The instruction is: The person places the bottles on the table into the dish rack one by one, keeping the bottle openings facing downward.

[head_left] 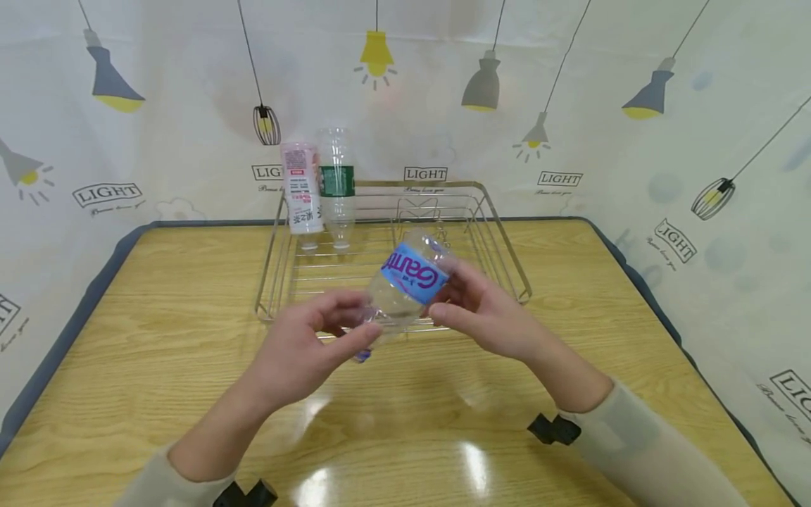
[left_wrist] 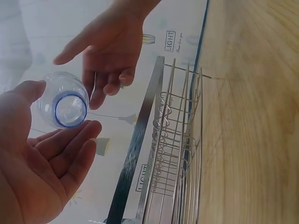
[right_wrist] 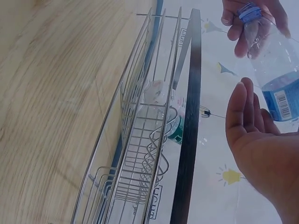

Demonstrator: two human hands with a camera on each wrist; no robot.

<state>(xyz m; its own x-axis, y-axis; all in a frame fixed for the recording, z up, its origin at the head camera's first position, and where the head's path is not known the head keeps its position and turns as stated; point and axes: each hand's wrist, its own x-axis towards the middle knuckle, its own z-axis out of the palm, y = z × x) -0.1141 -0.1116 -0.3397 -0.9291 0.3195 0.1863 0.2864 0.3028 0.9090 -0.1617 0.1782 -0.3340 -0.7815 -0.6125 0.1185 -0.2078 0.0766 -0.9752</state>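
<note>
A clear plastic bottle (head_left: 395, 282) with a blue label and purple lettering is held tilted in the air, neck end down and to the left. My left hand (head_left: 300, 352) holds its neck end between thumb and fingers; the blue cap (right_wrist: 250, 12) shows there in the right wrist view. On the label side, my right hand (head_left: 497, 313) lies close around the bottle, fingers fairly straight and thumb apart. Whether the right fingertips touch the bottle is hard to tell. Both hands are seen in the left wrist view, around the bottle's blue-ringed end (left_wrist: 70, 109).
Behind the hands, a metal wire rack (head_left: 500, 243) stands on the wooden table (head_left: 171, 324). At its back left are an upside-down bottle with a green label (head_left: 337, 182) and one with a pink and white label (head_left: 302, 186). A lamp-patterned cloth (head_left: 418, 105) surrounds the table.
</note>
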